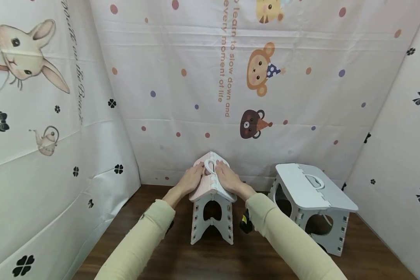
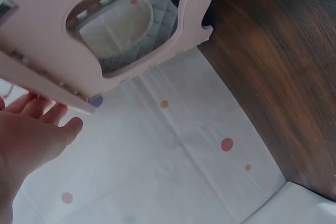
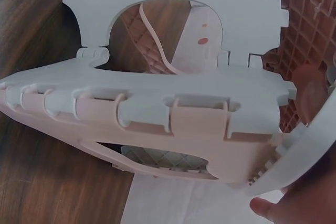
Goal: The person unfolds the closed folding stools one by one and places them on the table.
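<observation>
In the head view a pink-and-white folding step stool (image 1: 212, 194) stands half folded, its top peaked like a roof. My left hand (image 1: 190, 179) rests on the pink left slope, fingers extended toward the ridge. Opposite it, my right hand (image 1: 230, 179) rests on the white right slope. Between the fingertips stands the white carry handle (image 1: 206, 167). The left wrist view has the left hand (image 2: 34, 135) at the edge of the pink leg side (image 2: 47, 35), some fingertips hidden. In the right wrist view, the right hand (image 3: 310, 198) is partly hidden behind the white top panel's edge.
To the right stands a second folding stool (image 1: 297, 181), unfolded, with a flat grey-white top. A small black-and-yellow object (image 1: 245, 222) lies between the stools, partly behind my right sleeve. Printed white cloth (image 1: 182, 97) hangs behind the dark wooden surface (image 1: 210, 262).
</observation>
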`<state>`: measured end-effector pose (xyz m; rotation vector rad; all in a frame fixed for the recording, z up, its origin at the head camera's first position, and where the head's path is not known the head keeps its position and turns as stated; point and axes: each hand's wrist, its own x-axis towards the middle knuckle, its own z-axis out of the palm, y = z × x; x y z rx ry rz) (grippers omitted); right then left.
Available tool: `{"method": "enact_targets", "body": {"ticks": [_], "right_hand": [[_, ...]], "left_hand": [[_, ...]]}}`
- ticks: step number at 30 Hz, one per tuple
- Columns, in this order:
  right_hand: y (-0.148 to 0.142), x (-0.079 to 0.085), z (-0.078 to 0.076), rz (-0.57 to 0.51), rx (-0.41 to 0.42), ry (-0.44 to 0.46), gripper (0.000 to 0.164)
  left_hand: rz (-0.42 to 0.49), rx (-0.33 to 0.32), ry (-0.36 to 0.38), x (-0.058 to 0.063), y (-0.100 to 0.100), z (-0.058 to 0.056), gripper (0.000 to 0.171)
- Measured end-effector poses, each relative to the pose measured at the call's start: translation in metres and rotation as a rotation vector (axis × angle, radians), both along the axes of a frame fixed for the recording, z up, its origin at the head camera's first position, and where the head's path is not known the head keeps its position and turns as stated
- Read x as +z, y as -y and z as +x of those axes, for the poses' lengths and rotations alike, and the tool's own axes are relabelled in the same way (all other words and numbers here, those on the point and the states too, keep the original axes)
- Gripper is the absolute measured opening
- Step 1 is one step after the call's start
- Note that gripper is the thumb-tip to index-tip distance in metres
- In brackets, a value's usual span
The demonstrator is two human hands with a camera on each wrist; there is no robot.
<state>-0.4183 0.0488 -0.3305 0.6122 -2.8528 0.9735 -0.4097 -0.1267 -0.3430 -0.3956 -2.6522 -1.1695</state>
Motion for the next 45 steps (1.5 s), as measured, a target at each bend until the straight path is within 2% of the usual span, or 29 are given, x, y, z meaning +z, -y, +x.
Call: {"method": "enact_targets", "body": {"ticks": [7,13,21,25,28,37,41,45], "right_hand": [[-0.007,0.008,0.005,0.023,0.018,0.012,0.054],[-0.012,0.011,0.007,0.051,0.027,0.005,0.054],[-0.014,0.010,0.009,0.100,0.027,0.003,0.053],[-0.014,0.006,0.010,0.248,-0.004,-0.034,0.053],[-0.015,0.003,0.010,0.340,-0.038,-0.057,0.054],[-0.012,-0.006,0.018,0.339,-0.067,-0.047,0.054],[-0.014,-0.004,0.016,0.337,-0.048,-0.042,0.055],[-0.020,0.001,0.012,0.331,0.003,-0.072,0.057]], "left_hand": [[0.035,0.015,0.086,0.010,0.003,-0.002,0.067],[-0.029,0.008,0.059,0.015,-0.001,0.000,0.074],[-0.060,0.117,0.057,0.015,-0.002,0.002,0.074],[-0.176,0.104,0.011,0.013,-0.006,0.002,0.073],[-0.245,0.068,-0.031,0.010,-0.010,0.001,0.070],[-0.270,0.053,-0.074,-0.010,-0.011,0.004,0.064],[-0.278,0.053,-0.093,-0.010,-0.011,0.002,0.064],[-0.308,0.009,-0.095,-0.005,-0.010,0.001,0.055]]}}
